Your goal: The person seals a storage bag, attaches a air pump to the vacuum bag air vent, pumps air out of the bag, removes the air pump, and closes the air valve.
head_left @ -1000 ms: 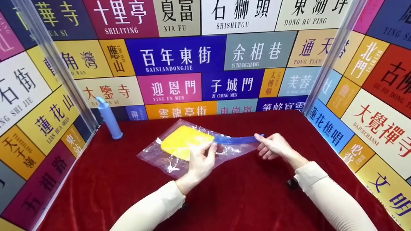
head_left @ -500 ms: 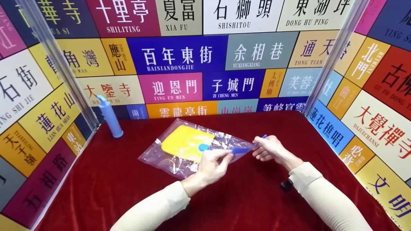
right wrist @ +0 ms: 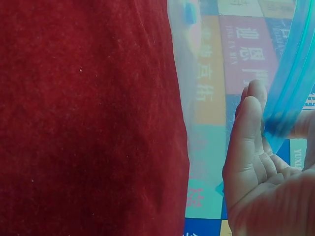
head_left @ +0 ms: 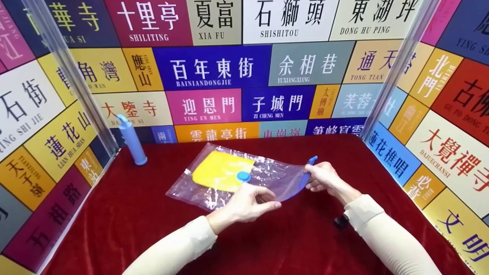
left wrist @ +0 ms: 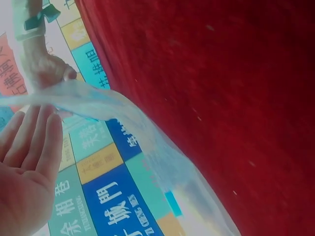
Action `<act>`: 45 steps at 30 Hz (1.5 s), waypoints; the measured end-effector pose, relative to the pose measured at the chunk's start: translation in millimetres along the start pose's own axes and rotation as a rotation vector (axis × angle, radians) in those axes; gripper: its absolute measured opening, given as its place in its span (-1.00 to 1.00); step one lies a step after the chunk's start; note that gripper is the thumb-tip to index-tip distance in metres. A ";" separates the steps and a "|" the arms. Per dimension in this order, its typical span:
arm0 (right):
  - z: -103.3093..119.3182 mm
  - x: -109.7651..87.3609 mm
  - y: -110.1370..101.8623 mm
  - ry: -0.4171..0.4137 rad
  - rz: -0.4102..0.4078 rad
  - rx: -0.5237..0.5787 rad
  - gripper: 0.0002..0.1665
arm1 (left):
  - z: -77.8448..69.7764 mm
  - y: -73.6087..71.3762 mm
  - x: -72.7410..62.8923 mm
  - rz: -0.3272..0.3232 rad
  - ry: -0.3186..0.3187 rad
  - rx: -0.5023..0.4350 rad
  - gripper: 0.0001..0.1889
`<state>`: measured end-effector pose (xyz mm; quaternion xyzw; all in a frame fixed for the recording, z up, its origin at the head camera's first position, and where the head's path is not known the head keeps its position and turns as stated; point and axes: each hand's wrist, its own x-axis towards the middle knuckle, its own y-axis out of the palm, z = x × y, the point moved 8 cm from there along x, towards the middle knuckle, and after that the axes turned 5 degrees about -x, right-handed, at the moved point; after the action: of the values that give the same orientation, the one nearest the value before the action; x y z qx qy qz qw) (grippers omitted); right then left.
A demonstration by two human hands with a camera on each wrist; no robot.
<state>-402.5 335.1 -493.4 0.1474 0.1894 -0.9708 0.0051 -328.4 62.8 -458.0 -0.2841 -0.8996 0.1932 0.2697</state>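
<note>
Pinching the blue strip (head_left: 304,185) with the right hand (head_left: 324,177), between thumb and fingers; holding nothing with the left hand (head_left: 248,204), with fingers extended and slack, as best seen from the left wrist. Hard to tell from these views whether touching the plastic with the left fingertips or only very near.

Closed in at the back and both sides by a wall (head_left: 212,72) of coloured name panels, printed with big characters and smaller Latin letters. Framed at the back corners by metal posts (head_left: 395,68). Covered below by a deep red cloth (head_left: 298,248), stretching back to the foot of the wall. Reaching in from the near side in cream sleeves (head_left: 175,244).

Handling a clear plastic bag (head_left: 277,172) near the middle of the cloth, creased and full of bright glints, and raised at the right end by the pinched strip. Showing a flat yellow piece (head_left: 219,168) through the plastic, toward the bag's left end. Sharing the cloth with a light-blue tube (head_left: 132,143), stood at the back left, bent over at the top, well apart from the bag and both hands. Running the strip along the bag's right edge, curving from the right hand down toward the near side. Fitted with a round blue cap (head_left: 243,177) at the yellow piece's near right corner, just beyond the left hand. Wearing something small and black (head_left: 341,220) by the right cuff, too blurred to name.
</note>
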 end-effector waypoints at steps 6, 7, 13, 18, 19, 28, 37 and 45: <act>0.5 0.1 -3.3 0.002 -0.005 -0.005 -0.68 | 21.6 -37.9 3.7 -0.070 -0.054 0.133 -0.76; 0.3 0.2 -4.0 0.001 -0.007 -0.009 -0.69 | 27.5 -46.9 4.2 -0.086 -0.083 0.161 -0.76; -4.1 3.8 -5.0 -0.002 -0.005 -0.043 -0.65 | 71.8 -102.8 -7.0 -0.168 -0.359 0.364 -0.79; -9.2 6.6 0.0 0.005 0.037 -0.084 -0.59 | 104.8 -145.6 -32.6 -0.216 -0.573 0.542 -0.84; -10.2 7.3 0.3 0.007 0.041 -0.091 -0.58 | 111.1 -153.0 -36.7 -0.223 -0.609 0.558 -0.84; -7.7 11.8 2.3 -0.016 0.071 -0.151 -0.57 | 172.4 -206.9 -57.8 -0.230 -0.866 0.577 -0.77; -10.5 14.1 2.8 -0.023 0.104 -0.197 -0.68 | 185.0 -223.7 -76.8 -0.244 -0.937 0.614 -0.59; -8.2 18.2 -3.4 -0.043 0.085 -0.220 -0.58 | 164.7 -222.2 -83.5 -0.276 -0.923 0.575 -0.67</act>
<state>-417.9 342.1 -504.6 0.1331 0.2881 -0.9460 0.0663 -458.9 -190.3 -506.5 0.0354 -0.8642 0.4979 -0.0626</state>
